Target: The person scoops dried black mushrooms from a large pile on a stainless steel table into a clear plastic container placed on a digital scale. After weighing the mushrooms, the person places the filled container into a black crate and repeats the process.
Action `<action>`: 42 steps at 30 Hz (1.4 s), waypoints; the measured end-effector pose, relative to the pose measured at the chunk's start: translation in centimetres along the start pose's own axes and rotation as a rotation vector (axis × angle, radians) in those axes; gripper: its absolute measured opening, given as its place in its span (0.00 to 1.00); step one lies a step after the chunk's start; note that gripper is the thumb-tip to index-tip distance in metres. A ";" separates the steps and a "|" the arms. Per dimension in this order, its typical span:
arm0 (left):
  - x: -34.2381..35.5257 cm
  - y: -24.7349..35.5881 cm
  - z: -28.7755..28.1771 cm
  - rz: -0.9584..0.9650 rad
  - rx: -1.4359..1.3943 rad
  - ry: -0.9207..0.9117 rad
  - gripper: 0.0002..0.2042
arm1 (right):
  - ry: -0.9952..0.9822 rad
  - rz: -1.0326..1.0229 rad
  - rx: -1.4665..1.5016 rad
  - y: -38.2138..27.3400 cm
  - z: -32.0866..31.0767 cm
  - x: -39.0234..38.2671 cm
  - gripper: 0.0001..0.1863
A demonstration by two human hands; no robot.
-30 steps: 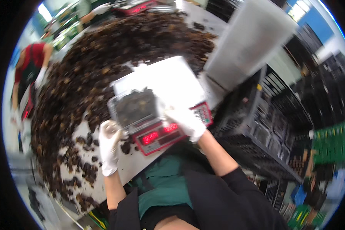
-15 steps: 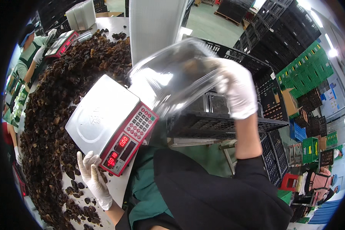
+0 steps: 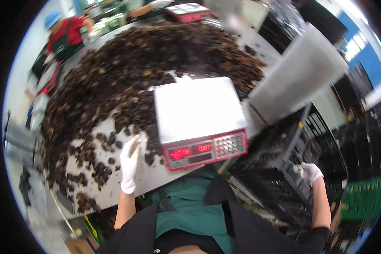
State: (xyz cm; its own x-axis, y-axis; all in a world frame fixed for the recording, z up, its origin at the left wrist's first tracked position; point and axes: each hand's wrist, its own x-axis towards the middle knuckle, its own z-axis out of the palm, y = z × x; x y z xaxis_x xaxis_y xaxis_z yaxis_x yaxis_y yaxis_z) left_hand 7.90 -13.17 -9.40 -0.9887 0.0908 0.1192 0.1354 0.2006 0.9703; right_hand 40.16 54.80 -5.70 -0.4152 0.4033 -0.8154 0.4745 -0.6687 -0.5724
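Observation:
My left hand point(image 3: 130, 163), in a white glove, is open with its fingers stretched out over the table, left of a red digital scale point(image 3: 205, 158) with a bare metal pan point(image 3: 201, 110). Beyond and left of the scale spreads a big heap of dark brown, crinkled pieces point(image 3: 114, 80) that look like dried fungus. My right hand point(image 3: 312, 172), also gloved, reaches down to the right at a black plastic crate point(image 3: 279, 186). Its fingers are blurred against the crate, and whether they hold anything cannot be made out.
A tall stack of translucent plastic containers point(image 3: 300, 76) stands beside the scale, leaning in view. A person in red with a blue cap point(image 3: 67, 36) works across the table. Another red scale point(image 3: 188, 12) sits at the far side. Green crates point(image 3: 366, 199) stand at the right.
The view has turned toward the table. My right hand, which held a clear plastic container, has moved down to the black crate; that container no longer shows. My left hand has come off the scale's edge.

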 end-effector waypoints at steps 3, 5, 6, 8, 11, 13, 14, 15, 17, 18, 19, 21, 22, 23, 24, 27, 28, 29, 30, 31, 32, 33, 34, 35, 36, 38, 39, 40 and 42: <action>1.4 0.2 -0.8 0.234 0.417 0.026 0.17 | 0.061 -0.610 -0.674 -5.7 11.4 -6.8 0.07; 3.8 -0.3 -0.1 0.418 0.588 0.033 0.14 | 0.201 -0.960 -0.652 -10.8 15.3 -10.3 0.10; 5.5 -0.1 0.6 0.446 0.561 0.041 0.14 | 0.266 -1.180 -0.633 -13.1 16.0 -10.9 0.12; 8.8 -0.4 1.8 0.523 0.586 0.045 0.14 | 0.364 -1.426 -0.788 -19.6 16.5 -12.2 0.09; 12.4 -2.3 3.5 0.544 0.769 0.054 0.18 | 0.819 -1.766 -0.929 -25.5 22.9 -13.6 0.10; 12.5 -3.9 5.3 0.444 0.979 -0.036 0.21 | 1.088 -2.079 -1.103 -28.6 24.3 -13.4 0.11; 12.8 -4.8 5.6 0.438 0.978 -0.133 0.21 | 1.027 -2.152 -1.085 -30.1 24.7 -13.1 0.13; 12.8 -4.8 5.7 0.476 1.000 -0.126 0.21 | 1.078 -2.134 -1.205 -30.8 25.6 -13.1 0.13; 11.9 -5.2 3.7 0.519 0.969 -0.079 0.16 | 1.174 -2.146 -1.466 -32.6 27.3 -11.7 0.14; 11.7 -5.4 3.0 0.505 0.933 -0.066 0.15 | 1.159 -2.096 -1.576 -34.2 26.5 -10.2 0.15; 11.3 -5.1 1.8 0.494 0.943 -0.069 0.15 | 1.133 -2.044 -1.685 -35.9 25.8 -8.5 0.15; 10.6 -5.3 -2.0 0.440 0.975 -0.064 0.15 | 0.981 -1.883 -1.576 -36.3 26.7 -9.0 0.17; 10.3 -5.5 -4.1 0.394 0.998 -0.066 0.15 | 0.901 -1.793 -1.519 -36.5 27.0 -9.3 0.18; 9.8 -6.0 -6.4 0.376 1.025 -0.029 0.13 | 0.507 -1.696 -1.294 -36.4 28.1 -10.0 0.18; 9.9 -6.4 -7.8 0.376 1.037 -0.003 0.11 | 0.336 -1.745 -1.202 -37.8 27.0 -9.9 0.18; 9.6 -5.9 -10.3 0.137 1.073 0.057 0.23 | 0.127 -1.528 -1.089 -39.4 25.6 -9.9 0.18; 9.5 -4.4 -9.8 0.107 1.119 0.066 0.27 | 0.082 -1.461 -1.062 -39.5 25.1 -10.5 0.17; 9.3 -3.8 -8.7 0.166 1.079 0.093 0.28 | 0.053 -1.407 -1.050 -39.5 24.8 -11.4 0.17; 8.5 -3.2 -7.5 0.218 1.044 0.123 0.28 | 0.010 -1.362 -1.035 -39.5 24.8 -11.6 0.17; 7.1 -3.1 -5.8 0.275 1.000 0.082 0.27 | -0.028 -1.315 -1.017 -39.4 24.6 -11.9 0.17; 5.5 -2.7 -4.0 0.367 0.981 0.003 0.25 | -0.055 -1.274 -1.003 -39.4 24.4 -12.5 0.17; 3.1 -2.7 -2.6 0.400 1.019 -0.083 0.23 | -0.111 -1.232 -0.986 -39.4 24.9 -11.9 0.17; 1.4 -3.2 -1.4 0.433 1.036 -0.171 0.22 | -0.151 -1.195 -0.981 -39.6 25.2 -11.9 0.17; 0.9 -4.6 -1.6 0.408 1.047 -0.170 0.21 | -0.197 -1.169 -0.974 -39.8 25.6 -12.0 0.16; -0.1 -6.2 -1.7 0.375 1.049 -0.178 0.20 | -0.220 -1.145 -0.975 -40.1 25.8 -12.2 0.16; 0.4 -4.6 -3.7 0.402 1.064 -0.105 0.19 | -0.126 -1.152 -1.039 -41.9 23.9 -11.5 0.16; 0.5 -6.1 -5.0 0.425 1.063 -0.094 0.18 | -0.037 -1.177 -1.100 -43.5 22.9 -10.8 0.16; 0.6 -7.7 -6.0 0.464 1.059 -0.080 0.17 | 0.175 -1.211 -1.256 -45.9 22.1 -11.0 0.17; 1.3 -8.3 -5.8 0.494 0.918 -0.065 0.17 | 1.003 -1.180 -1.497 -49.7 18.5 -12.5 0.15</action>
State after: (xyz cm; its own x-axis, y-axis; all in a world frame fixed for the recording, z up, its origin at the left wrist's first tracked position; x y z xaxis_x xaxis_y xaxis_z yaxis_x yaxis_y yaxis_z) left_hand 5.11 -20.39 -16.09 -0.8085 0.4113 0.4209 0.5472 0.7886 0.2805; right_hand 7.34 71.44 34.51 -0.6942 0.5951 0.4050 0.6739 0.7350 0.0752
